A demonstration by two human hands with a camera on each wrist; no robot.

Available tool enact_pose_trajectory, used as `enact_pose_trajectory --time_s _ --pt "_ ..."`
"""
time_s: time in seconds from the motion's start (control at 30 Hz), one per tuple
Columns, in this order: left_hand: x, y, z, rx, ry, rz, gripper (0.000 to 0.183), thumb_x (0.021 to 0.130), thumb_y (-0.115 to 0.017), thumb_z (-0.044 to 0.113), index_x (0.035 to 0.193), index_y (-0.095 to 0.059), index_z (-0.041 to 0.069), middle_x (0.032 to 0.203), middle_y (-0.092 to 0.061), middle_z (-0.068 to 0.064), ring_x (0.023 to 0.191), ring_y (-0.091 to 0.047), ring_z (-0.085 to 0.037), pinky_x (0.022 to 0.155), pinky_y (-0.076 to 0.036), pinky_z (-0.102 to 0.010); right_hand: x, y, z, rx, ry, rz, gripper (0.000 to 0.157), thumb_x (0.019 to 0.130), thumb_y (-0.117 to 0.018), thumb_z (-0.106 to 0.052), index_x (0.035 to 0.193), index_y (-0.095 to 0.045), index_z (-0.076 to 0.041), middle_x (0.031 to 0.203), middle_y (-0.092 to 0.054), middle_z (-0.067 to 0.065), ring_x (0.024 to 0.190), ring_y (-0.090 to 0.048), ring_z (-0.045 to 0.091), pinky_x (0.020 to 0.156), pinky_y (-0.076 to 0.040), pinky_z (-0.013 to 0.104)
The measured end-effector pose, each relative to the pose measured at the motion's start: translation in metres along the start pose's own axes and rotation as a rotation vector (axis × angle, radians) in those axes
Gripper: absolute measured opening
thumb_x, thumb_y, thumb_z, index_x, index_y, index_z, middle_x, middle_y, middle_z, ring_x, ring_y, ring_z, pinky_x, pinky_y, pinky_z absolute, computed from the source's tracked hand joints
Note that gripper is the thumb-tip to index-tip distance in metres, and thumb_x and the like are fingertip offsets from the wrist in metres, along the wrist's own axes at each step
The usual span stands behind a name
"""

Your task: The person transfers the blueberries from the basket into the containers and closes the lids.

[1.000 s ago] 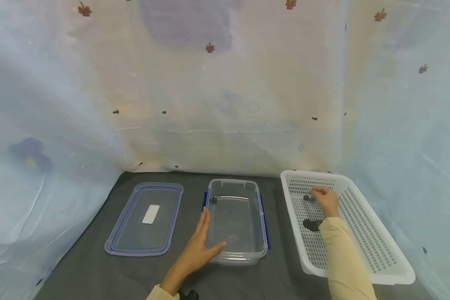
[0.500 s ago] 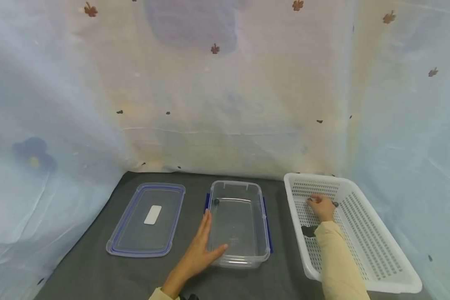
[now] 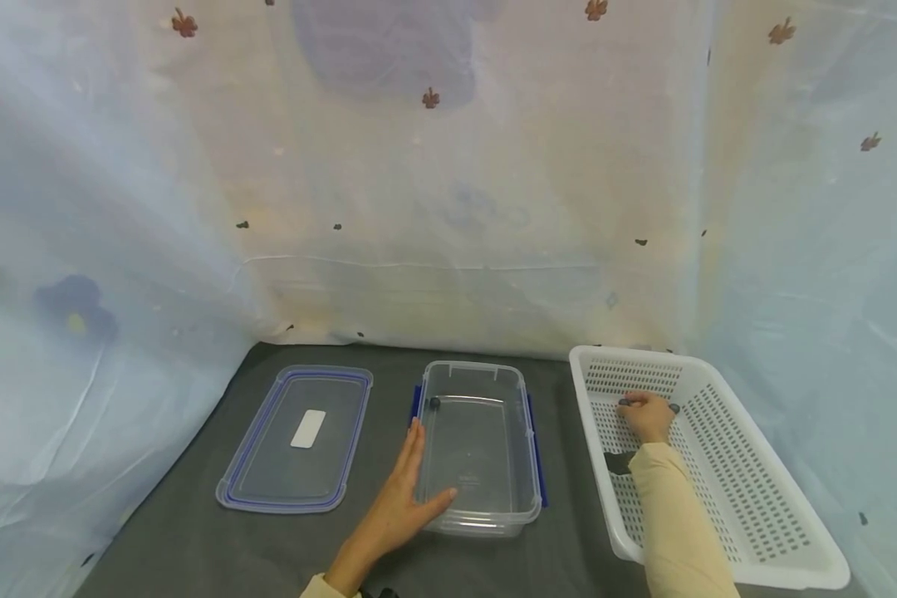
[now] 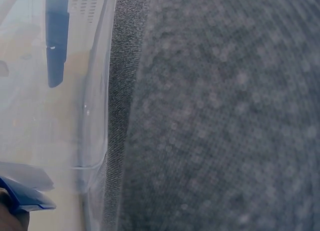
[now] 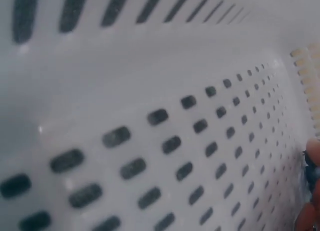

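Observation:
Inside the white perforated basket (image 3: 762,465), my right hand (image 3: 646,418) reaches down and pinches a blueberry (image 5: 311,176) between thumb and finger. Another blueberry (image 3: 674,408) lies just right of that hand. My left hand (image 3: 399,502) has its fingers straight along the near left side of a clear plastic container (image 3: 482,473), with the thumb at its front rim. One blueberry (image 3: 435,403) sits in the container's far left corner. In the left wrist view, fingers show only at the lower left edge, beside a blue clip (image 4: 27,196).
A clear lid (image 3: 269,465) with a blue seal and white label lies left of the container. Blue side clips (image 3: 538,453) hang out from the container. Dark grey cloth (image 3: 561,498) covers the table. A pale patterned curtain (image 3: 448,183) encloses the back and sides.
My right hand has shifted slightly within the basket, its fingertips now at a blueberry; another shows on its right. The left hand stays at the container. The head view has shifted slightly.

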State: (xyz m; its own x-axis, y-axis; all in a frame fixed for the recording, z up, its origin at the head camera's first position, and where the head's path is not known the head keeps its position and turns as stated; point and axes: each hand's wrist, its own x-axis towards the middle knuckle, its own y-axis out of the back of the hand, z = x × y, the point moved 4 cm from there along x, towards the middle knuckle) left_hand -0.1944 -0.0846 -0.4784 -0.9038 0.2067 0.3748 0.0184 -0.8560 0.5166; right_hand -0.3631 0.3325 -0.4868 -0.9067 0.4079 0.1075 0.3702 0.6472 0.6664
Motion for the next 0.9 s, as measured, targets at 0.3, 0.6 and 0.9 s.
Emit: enact_pose_trajectory --time_s 0.3,0.6,0.9 --pt "-0.001 0.0 0.0 -0.007 -0.012 0.0 0.098 0.086 -0.071 0.039 0.153 -0.013 -0.003 0.16 -0.005 -0.02 0.141 -0.015 -0.039 0.105 -0.022 -0.061 0.01 0.027 -0.02 0.062 0.07 0.107 0.03 0.087 -0.068 -0.014 0.105 -0.066 0.01 0.09 -0.066 0.022 0.076 -0.057 0.028 0.062 -0.041 0.03" --pt "0.004 0.005 0.001 0.012 -0.017 -0.016 0.099 0.086 -0.072 0.039 0.152 -0.013 -0.005 0.159 -0.005 -0.022 0.142 -0.013 -0.039 0.107 -0.02 -0.059 0.005 0.052 -0.064 0.174 0.102 0.09 0.042 0.093 -0.065 -0.033 0.116 -0.065 0.003 0.112 -0.062 0.022 0.099 -0.055 0.03 0.074 -0.042 0.034" --pt "0.003 0.004 0.003 -0.008 0.01 0.013 0.104 0.083 -0.074 0.042 0.152 -0.013 -0.004 0.16 -0.005 -0.019 0.143 -0.011 -0.038 0.108 -0.019 -0.059 -0.009 0.056 -0.125 0.339 0.195 0.003 0.048 0.091 -0.067 -0.04 0.118 -0.063 -0.001 0.106 -0.062 0.004 0.096 -0.056 0.015 0.075 -0.045 0.025"
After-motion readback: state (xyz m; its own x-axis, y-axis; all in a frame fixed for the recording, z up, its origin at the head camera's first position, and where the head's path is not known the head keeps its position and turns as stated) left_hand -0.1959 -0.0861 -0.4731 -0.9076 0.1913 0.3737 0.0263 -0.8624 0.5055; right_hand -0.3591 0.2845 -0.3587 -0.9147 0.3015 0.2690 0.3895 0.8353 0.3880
